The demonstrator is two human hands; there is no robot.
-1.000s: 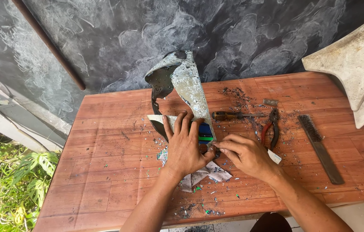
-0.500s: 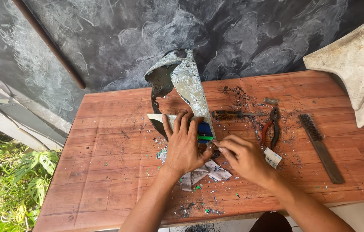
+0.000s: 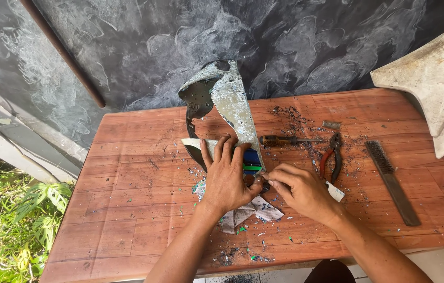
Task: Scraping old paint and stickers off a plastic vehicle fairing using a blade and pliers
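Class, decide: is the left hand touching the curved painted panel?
Touching. The head view shows the left hand pressed flat on the curved painted panel, fingers spread across its lower end.

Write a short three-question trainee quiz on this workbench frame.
1. True or false: the left hand lies flat, fingers spread, on the curved paint-flaked panel.
2. Which tool lies nearest the right hand? A) wire brush B) red-handled pliers C) screwdriver
3. Fill in: small chips and flakes lie scattered on the ____ table.

Key: 1 true; 2 B; 3 wooden.
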